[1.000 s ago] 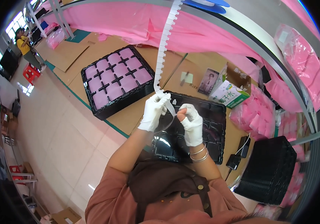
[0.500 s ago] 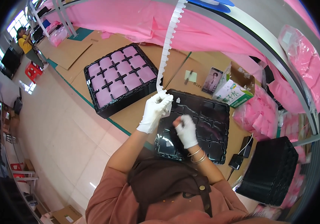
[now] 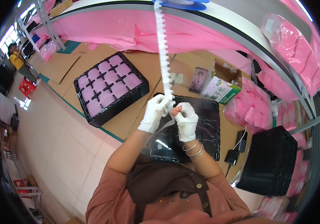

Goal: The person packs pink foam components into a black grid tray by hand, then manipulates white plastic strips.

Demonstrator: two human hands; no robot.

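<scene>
A long white perforated strip hangs down from a blue reel at the top. My left hand, in a white glove, grips the strip near its lower end. My right hand, also gloved, pinches the strip's end right beside the left hand. Both hands hover above a black compartment tray lying on the cardboard-covered table.
A black tray filled with pink pads sits to the left. A small open box and a card lie behind the tray. Pink bags and a stack of black trays stand at the right. Another person is far left.
My right hand dropped to the black tray, then rose again to the strip's end beside the left hand. The left hand stayed on the strip throughout.
</scene>
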